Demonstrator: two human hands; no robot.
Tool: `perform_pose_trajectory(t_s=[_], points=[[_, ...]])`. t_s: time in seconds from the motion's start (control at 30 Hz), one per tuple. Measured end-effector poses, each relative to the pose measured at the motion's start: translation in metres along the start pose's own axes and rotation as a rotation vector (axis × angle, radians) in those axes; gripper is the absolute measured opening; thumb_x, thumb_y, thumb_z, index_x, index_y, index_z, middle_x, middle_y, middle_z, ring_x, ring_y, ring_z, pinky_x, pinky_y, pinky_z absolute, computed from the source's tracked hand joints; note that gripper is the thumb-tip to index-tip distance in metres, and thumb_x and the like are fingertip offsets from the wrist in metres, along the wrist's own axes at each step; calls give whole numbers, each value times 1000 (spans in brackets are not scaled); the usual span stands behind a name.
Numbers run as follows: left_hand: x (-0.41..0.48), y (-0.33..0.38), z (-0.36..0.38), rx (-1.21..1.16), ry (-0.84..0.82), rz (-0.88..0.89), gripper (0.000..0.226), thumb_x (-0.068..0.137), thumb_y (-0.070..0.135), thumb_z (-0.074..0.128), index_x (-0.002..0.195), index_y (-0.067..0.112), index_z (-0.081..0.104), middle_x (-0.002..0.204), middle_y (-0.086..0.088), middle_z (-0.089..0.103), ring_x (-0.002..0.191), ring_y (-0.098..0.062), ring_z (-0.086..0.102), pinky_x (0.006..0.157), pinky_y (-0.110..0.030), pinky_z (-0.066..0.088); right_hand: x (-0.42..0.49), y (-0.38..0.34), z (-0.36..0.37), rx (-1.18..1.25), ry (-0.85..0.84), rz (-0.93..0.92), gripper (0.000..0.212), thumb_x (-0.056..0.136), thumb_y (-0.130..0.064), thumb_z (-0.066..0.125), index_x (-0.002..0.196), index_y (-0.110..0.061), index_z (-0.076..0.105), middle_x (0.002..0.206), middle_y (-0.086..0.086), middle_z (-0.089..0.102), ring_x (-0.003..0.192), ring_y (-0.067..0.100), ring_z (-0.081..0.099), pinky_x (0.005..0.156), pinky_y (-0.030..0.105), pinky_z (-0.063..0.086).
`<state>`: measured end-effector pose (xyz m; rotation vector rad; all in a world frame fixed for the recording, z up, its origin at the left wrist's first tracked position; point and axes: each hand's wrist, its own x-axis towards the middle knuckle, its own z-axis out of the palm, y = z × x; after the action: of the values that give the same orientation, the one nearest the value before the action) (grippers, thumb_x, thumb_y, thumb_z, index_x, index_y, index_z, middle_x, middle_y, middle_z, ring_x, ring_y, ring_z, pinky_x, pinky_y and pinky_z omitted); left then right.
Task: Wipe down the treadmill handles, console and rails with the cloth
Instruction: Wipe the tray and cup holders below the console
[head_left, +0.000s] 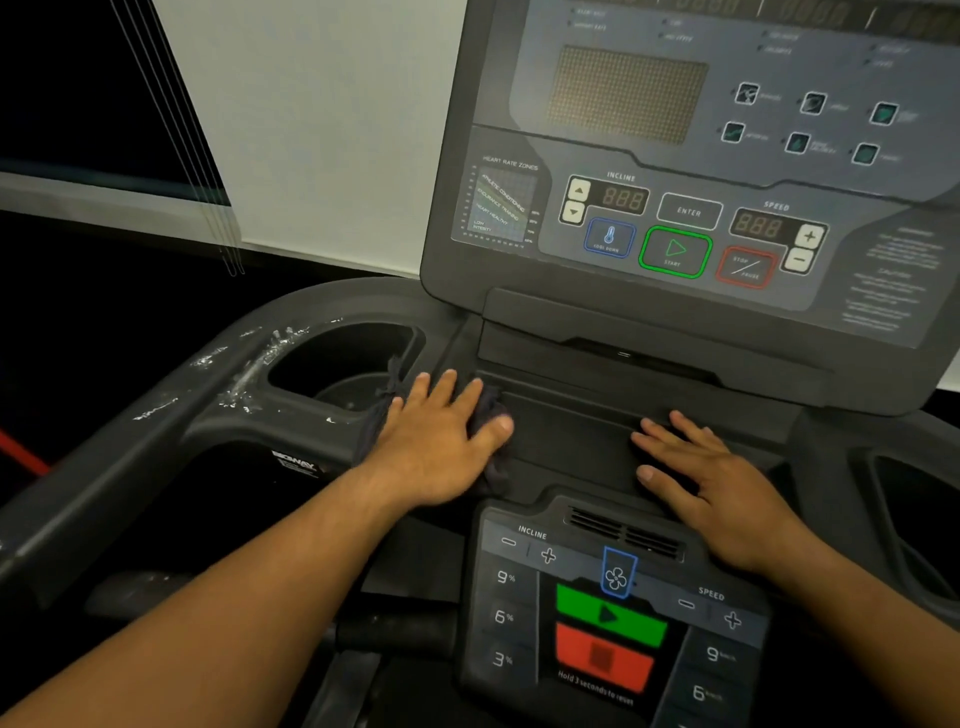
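While my left hand (441, 441) lay flat, fingers spread, it pressed the dark cloth (488, 415) onto the treadmill's console tray (571, 436), just right of the cup holder (337, 364). My right hand (711, 478) rested open and empty on the same tray, above the lower control panel (613, 613).

We see the console (691, 171) standing behind a flat tray (571, 431). On that tray the left hand (441, 447) lies flat on the cloth (485, 410), with the right hand (722, 483) well apart to its right. A cup holder (337, 364) sits left of the cloth; 1 lower control panel (608, 623) lies in front, between both forearms.
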<state>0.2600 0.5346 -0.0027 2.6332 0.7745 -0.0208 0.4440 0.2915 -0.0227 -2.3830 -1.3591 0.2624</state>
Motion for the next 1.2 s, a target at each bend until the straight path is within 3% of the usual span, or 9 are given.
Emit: perform_pose_trajectory(t_s=[0.1, 0.37, 0.5, 0.6, 0.8, 0.93, 1.03, 1.13, 1.2], points=[[1, -4, 13, 132, 5, 11, 75, 93, 71, 22, 156, 32, 9, 165, 2, -7, 151, -23, -11, 121, -48, -2, 1, 2, 1, 7, -4, -2, 58, 89, -68, 30, 140, -40, 37, 152, -21, 27, 147, 0, 4, 117, 21, -2], [64, -19, -5, 109, -51, 131, 68, 99, 58, 29, 156, 33, 0, 165, 0, -12, 151, -24, -12, 121, -42, -4, 1, 4, 2, -1, -7, -6, 61, 84, -73, 26, 138, -46, 36, 150, -29, 23, 145, -7, 0, 115, 16, -5], [51, -27, -2, 56, -25, 190, 78, 92, 70, 31, 156, 35, 3, 164, 2, -15, 150, -19, -14, 122, -41, -4, 0, 3, 1, -8, -6, -9, 52, 90, -72, 31, 135, -47, 38, 150, -28, 25, 146, -7, 0, 116, 17, -4], [15, -39, 7, -26, 38, 238, 96, 76, 88, 21, 156, 36, 11, 164, 7, -16, 150, -14, -13, 122, -41, -2, 0, 2, 1, -2, -17, 1, 49, 89, -65, 32, 134, -47, 38, 151, -25, 26, 146, -5, 1, 119, 23, -2], [-26, -39, 18, 28, 75, 203, 94, 76, 86, 0, 155, 37, 15, 164, 12, -2, 150, -12, -14, 121, -40, -7, 1, 3, 3, -2, -20, 8, 46, 93, -67, 30, 134, -48, 39, 150, -26, 27, 146, -4, 1, 117, 19, -4], [14, -39, 12, 7, 36, 146, 78, 93, 67, 21, 157, 26, 3, 164, 1, -12, 150, -15, -14, 119, -34, -11, 2, 3, 2, -4, -24, 1, 55, 82, -75, 25, 131, -52, 38, 147, -33, 24, 143, -12, -2, 115, 15, -6], [55, -33, 2, -15, -9, 112, 79, 99, 57, 32, 157, 17, -3, 164, -5, -14, 150, -17, -12, 122, -35, -7, 1, 2, 1, -4, -25, 3, 54, 81, -76, 24, 129, -54, 38, 145, -37, 22, 141, -16, -5, 113, 11, -7], [89, -28, -4, -24, 8, 160, 84, 96, 60, 36, 157, 12, 3, 165, -9, -3, 152, -21, -2, 123, -38, 0, 1, 0, 1, -5, -21, 18, 47, 89, -71, 24, 130, -53, 38, 146, -34, 24, 141, -16, -5, 114, 11, -8], [102, -27, -6, -48, 58, 187, 86, 92, 64, 40, 156, 11, 15, 162, -12, 18, 149, -25, 14, 122, -42, 10, 1, 0, 0, -11, -30, 15, 52, 87, -74, 22, 132, -52, 38, 147, -35, 23, 140, -17, -6, 112, 10, -9]])
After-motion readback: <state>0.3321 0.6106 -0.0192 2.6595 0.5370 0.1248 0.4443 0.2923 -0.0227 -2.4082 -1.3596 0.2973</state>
